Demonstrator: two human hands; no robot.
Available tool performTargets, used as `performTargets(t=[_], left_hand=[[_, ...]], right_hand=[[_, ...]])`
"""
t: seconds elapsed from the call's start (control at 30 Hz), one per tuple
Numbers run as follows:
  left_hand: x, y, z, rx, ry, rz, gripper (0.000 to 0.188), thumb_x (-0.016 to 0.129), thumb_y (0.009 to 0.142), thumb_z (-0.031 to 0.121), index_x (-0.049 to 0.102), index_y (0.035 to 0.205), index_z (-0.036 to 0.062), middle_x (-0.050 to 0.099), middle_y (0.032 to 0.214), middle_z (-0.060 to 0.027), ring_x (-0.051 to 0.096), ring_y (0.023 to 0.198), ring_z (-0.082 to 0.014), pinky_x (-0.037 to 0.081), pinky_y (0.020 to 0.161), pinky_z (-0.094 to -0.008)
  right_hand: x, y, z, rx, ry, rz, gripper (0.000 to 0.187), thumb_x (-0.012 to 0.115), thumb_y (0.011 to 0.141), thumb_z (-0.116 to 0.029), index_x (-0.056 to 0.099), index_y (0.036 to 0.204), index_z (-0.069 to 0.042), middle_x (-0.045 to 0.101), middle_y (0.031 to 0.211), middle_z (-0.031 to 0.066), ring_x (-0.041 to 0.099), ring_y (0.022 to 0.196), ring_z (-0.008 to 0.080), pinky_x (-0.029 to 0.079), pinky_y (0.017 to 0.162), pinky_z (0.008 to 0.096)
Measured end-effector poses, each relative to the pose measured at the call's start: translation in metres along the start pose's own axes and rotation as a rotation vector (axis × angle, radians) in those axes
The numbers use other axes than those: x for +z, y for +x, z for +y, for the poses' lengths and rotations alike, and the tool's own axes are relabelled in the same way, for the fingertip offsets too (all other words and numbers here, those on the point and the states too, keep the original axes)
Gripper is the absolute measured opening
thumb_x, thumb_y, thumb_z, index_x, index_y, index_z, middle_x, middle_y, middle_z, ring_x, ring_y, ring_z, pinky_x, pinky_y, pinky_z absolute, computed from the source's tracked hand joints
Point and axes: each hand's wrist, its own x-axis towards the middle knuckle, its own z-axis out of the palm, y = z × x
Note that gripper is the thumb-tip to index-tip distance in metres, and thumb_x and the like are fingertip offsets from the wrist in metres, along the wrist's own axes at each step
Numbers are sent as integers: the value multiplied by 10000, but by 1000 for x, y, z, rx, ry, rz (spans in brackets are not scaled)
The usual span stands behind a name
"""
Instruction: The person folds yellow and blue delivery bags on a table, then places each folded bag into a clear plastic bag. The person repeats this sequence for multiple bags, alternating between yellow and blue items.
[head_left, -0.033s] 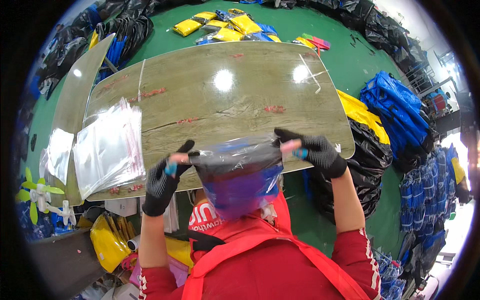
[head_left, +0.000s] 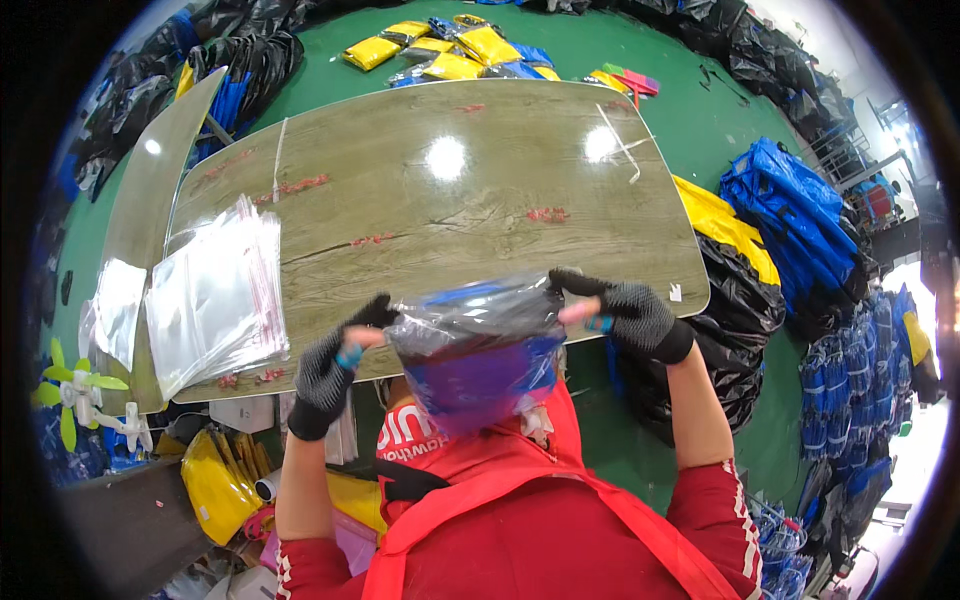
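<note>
In front of my chest, past the table's near edge, I hold a clear plastic bag (head_left: 480, 370) with folded black and blue material inside. It is smeared by motion in its lower part. My left hand (head_left: 335, 375), in a black and grey knit glove with bare thumb tip showing, pinches the bag's upper left corner. My right hand (head_left: 625, 312), gloved the same way, grips the upper right corner. The bag's top edge stretches between the two hands. A stack of flat clear bags (head_left: 215, 300) lies on the table to the left of my left hand.
The wood-patterned table (head_left: 450, 200) carries tape strips and red marks. Yellow and blue packages (head_left: 455, 65) lie on the green floor beyond it. Blue, yellow and black bundles (head_left: 790, 220) stand at the right. A small green-bladed fan (head_left: 80, 390) is at the left edge.
My left hand has come slightly nearer to me and a little inward. My right hand and the bag have hardly shifted; both corners stay held.
</note>
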Motion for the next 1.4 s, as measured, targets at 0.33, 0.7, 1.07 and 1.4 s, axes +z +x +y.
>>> performTargets(t=[0.33,0.7,1.07,1.4], left_hand=[[0,10,23,390,985,-47,249,598,834,76,697,1053,142,628,1253,-119,627,1095,-313,458,964,-447],[108,15,-95,174,582,118,594,517,927,404,447,1380,27,291,1517,-226,207,1437,-403,227,1145,-480],[97,114,59,580,-1008,-34,703,487,929,317,207,1479,-20,142,1561,-260,78,1459,-416,-6,1156,-656],[199,189,56,636,-556,167,843,420,923,587,146,1523,63,178,1540,-291,184,1432,-442,98,1171,-584]], right_hand=[[-2,-26,-28,112,-916,106,356,565,591,49,703,868,-127,687,1060,115,608,934,349,473,758,418],[117,-28,97,229,-90,1031,829,733,801,-334,328,1442,-1,446,1408,205,452,1295,312,326,1106,403],[20,121,35,-237,491,895,271,657,893,-295,567,954,-46,591,830,103,604,771,235,512,713,352],[69,40,22,-207,-371,656,339,520,922,-449,610,763,-163,582,620,113,591,552,355,437,487,463]])
